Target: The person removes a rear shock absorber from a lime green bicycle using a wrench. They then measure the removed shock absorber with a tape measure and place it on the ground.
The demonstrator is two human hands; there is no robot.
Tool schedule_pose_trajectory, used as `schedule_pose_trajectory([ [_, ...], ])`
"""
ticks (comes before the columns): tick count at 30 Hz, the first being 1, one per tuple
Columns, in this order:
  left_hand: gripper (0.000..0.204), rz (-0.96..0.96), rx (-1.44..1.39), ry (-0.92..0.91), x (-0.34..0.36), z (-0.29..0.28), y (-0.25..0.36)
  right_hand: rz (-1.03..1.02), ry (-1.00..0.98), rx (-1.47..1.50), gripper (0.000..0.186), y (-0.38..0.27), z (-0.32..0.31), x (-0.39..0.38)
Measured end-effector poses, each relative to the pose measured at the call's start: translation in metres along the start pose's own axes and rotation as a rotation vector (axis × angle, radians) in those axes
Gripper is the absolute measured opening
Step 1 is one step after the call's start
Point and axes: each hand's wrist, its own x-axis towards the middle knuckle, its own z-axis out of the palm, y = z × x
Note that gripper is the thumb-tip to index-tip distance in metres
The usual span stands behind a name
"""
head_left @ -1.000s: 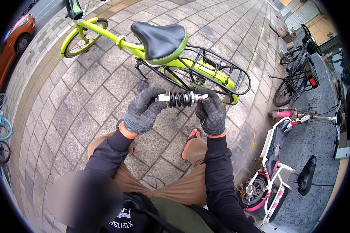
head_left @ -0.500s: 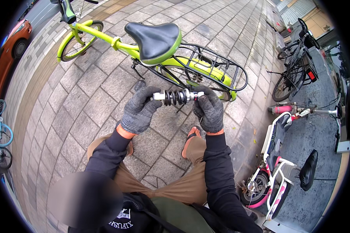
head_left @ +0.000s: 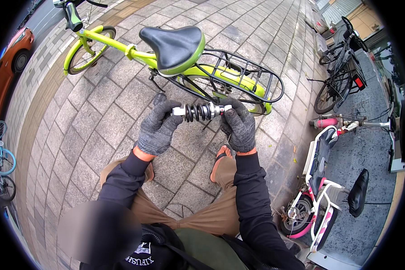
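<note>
Between my hands I hold a coil-spring shock absorber [head_left: 199, 112] level, with a black spring and silver metal ends. My left hand [head_left: 157, 128], in a dark grey knit glove, pinches its left end between thumb and fingers. On the other end, my gloved right hand [head_left: 239, 126] is closed the same way, with its fingers partly hidden behind the part. Just beyond my hands stands a lime-green bicycle [head_left: 141, 56] with a black and green saddle [head_left: 174, 48] and a black rear rack [head_left: 243, 72]. Neither hand touches the bicycle.
Grey paving slabs [head_left: 94, 148] lie under my sandaled feet. To the right are a pink and white electric scooter [head_left: 319, 180] and a dark bicycle [head_left: 339, 81]. At the left edge stand an orange car [head_left: 9, 76] and blue bicycles [head_left: 1, 157].
Both hands and the shock absorber have shifted slightly left in the view. The bicycle also appears a little further left. My grip on both ends stays the same.
</note>
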Motion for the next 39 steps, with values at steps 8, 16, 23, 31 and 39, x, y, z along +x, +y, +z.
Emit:
schedule_pose_trajectory([
  [8,0.029,-0.056,0.009,-0.023,-0.0008,-0.0006,0.0020,0.030,-0.012,0.045,0.028,0.0022,-0.0017,0.0003],
  [16,0.031,-0.063,0.008,-0.042,-0.0021,-0.0014,0.0014,0.004,-0.004,0.044,0.028,0.0054,0.0011,0.0008],
  [23,0.031,-0.077,0.011,-0.050,-0.0011,-0.0022,0.0025,0.008,0.010,-0.005,0.030,0.0013,0.0006,0.0013],
  [31,0.032,-0.030,0.007,-0.051,-0.0017,-0.0016,-0.0016,0.010,-0.022,0.023,0.029,0.0031,-0.0038,0.0016],
  [39,0.043,-0.130,0.103,-0.088,0.0040,-0.0049,-0.0007,0.062,0.043,-0.014,0.027,0.0020,-0.0003,0.0042],
])
